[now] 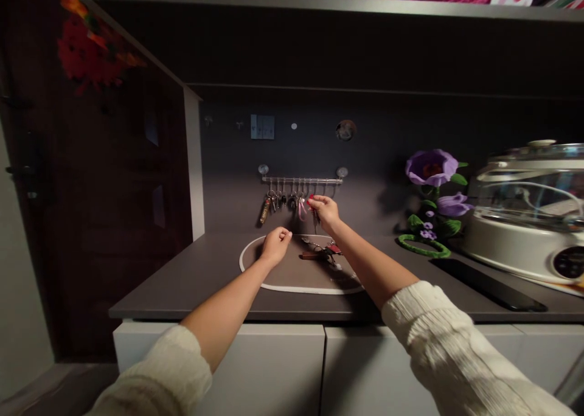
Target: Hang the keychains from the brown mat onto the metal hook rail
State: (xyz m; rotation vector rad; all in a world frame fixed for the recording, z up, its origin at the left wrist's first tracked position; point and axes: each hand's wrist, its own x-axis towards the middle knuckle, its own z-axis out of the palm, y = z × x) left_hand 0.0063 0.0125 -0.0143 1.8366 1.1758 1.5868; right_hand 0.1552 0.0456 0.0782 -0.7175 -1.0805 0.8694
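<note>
Pink strap (302, 209) hanging just to the left of my right hand (327, 212), and that's a tight gap! My right fingers are pinching a set of keys (316, 222), which dangles beneath the right part of the rack (301, 180), above the mat (287, 277). Is its ring over a hook? Can't tell from here; my hand hides it. If it's only half seated, letting go could drop the lot onto the pile (325, 253) lying on the mat. A sideways nudge might snag that strap, or set the hung keys (274, 201) swinging and knock a ring loose. And watch the round mount (342, 171) at the rack's right end: a hard downward tug could strain it. Down to my left hand (275, 246), low over the mat, fingers curled together; anything between them, I can't tell. Lifted carelessly, it could brush the hung keys from below. Phone (490, 284) well off to the right on the desk (182, 273), clear of a straight drop.
</note>
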